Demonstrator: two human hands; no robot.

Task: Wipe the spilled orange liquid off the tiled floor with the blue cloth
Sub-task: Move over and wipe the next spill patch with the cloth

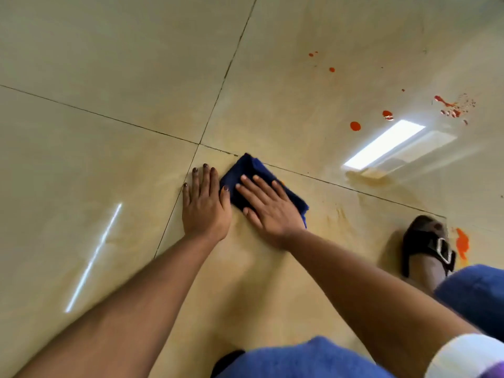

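A: Where is the cloth (261,184) lying?

B: It is lying folded on the floor (95,77), just below the grout line that is running out to the right from the joint where four tiles are meeting. The right hand (268,211) is pressing down on it, palm flat, fingers spread wide across the fabric and not curling round anything.

A: And the left hand (204,205)?

B: It is resting flat on the bare tile just beside the cloth, fingers straight and only slightly apart, holding nothing. Its thumb is touching the cloth's left edge.

A: Where is the liquid (355,126) sitting?

B: Round orange drops are sitting well away, on the tile up and to the right, with a splattered red-orange patch further right. Another orange smear is showing beside the sandal (428,244) at the right edge. Nearer the cloth, pale yellowish streaks are lying across the tile to its right, and a faint puddle is spreading under the bright light reflection.

A: Anything else showing?

B: Both forearms are reaching in from the bottom. Blue-clad knees are filling the lower right, and the foot in the dark buckled sandal is standing on the tile near the smear.
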